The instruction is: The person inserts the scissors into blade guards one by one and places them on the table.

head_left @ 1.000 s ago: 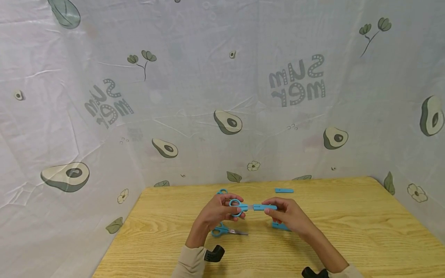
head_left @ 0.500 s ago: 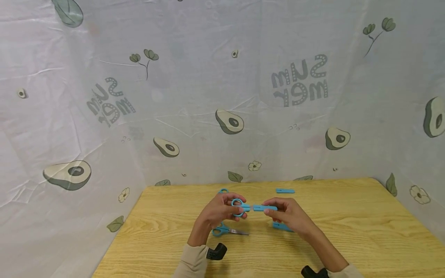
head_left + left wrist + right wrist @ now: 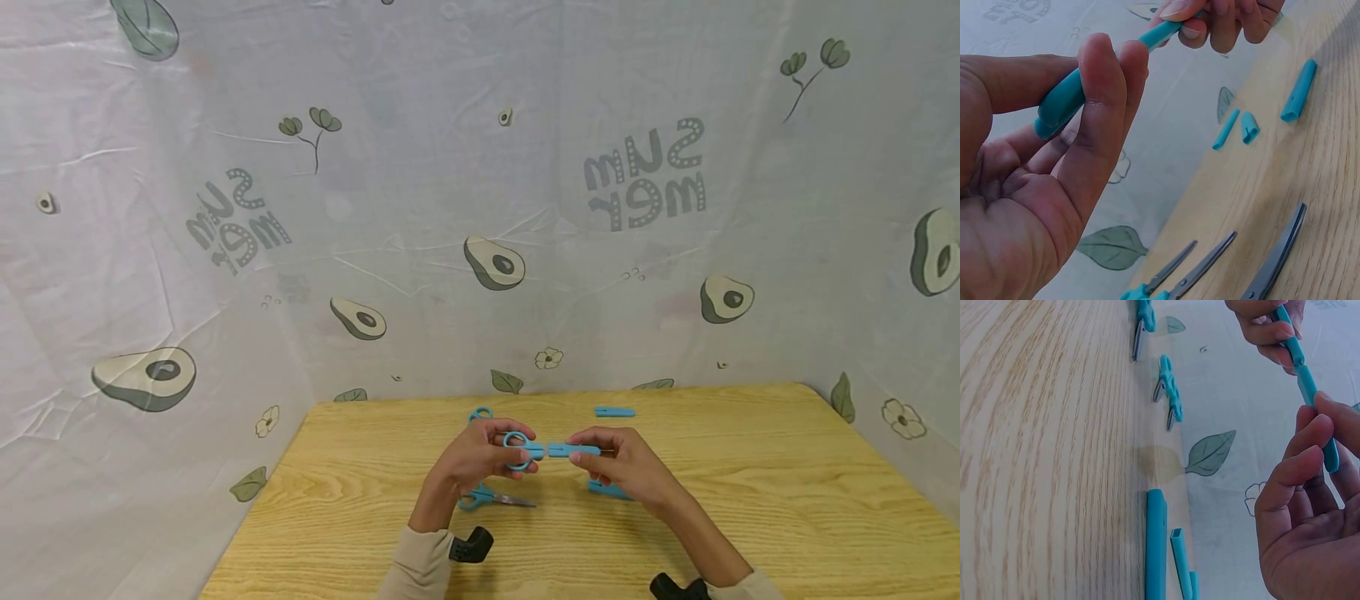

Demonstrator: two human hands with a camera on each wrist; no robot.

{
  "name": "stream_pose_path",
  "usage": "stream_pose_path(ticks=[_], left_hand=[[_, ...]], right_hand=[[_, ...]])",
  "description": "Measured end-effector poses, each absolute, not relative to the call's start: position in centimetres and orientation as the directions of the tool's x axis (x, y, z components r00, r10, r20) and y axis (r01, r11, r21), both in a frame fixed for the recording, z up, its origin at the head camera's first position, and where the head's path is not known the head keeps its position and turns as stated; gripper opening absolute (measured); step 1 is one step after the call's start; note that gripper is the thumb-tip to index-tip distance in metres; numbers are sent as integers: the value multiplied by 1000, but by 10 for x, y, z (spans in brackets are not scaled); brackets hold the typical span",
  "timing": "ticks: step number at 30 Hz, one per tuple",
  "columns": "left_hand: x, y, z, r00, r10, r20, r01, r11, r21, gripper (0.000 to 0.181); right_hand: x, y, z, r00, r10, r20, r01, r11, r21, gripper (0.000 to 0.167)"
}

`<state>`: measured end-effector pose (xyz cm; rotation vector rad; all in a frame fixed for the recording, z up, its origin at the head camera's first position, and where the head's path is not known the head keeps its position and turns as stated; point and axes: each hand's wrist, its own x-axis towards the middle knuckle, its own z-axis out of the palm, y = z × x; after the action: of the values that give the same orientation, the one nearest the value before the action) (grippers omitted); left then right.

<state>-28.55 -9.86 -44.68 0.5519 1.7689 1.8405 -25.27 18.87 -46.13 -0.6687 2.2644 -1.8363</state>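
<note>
Above the table, my left hand (image 3: 476,458) grips a pair of light blue scissors (image 3: 533,451) by the handles. My right hand (image 3: 633,468) pinches a matching blue blade cover (image 3: 561,450) between thumb and fingers. The cover sits over the blades, with only a narrow gap at the handles; in the right wrist view, cover (image 3: 1307,387) and handle end look almost joined. Below the left hand lies another pair of scissors (image 3: 487,497), blades bare. More blue scissors (image 3: 480,412) lie behind that hand, partly hidden by it.
On the wooden table (image 3: 720,483), one loose blue cover (image 3: 614,412) lies towards the back and another (image 3: 609,490) beneath the right hand. Three loose covers show in the left wrist view, one a larger cover (image 3: 1299,90). A printed curtain (image 3: 420,192) hangs behind the table.
The scissors have moved right into the cover. The bare stretch of blade between handles and cover has shrunk to a narrow gap. The right hand has hardly moved.
</note>
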Motion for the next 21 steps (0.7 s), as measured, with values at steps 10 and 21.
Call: stream_pose_path(ticks=[10, 21], left_hand=[[-283, -93, -447, -791, 607, -74, -76, 23, 997, 34], [-283, -91, -449, -788, 611, -73, -69, 31, 997, 35]], right_hand=[[-253, 191, -464, -890, -423, 170, -262, 171, -950, 35], [-253, 189, -465, -881, -446, 161, -248, 144, -958, 34]])
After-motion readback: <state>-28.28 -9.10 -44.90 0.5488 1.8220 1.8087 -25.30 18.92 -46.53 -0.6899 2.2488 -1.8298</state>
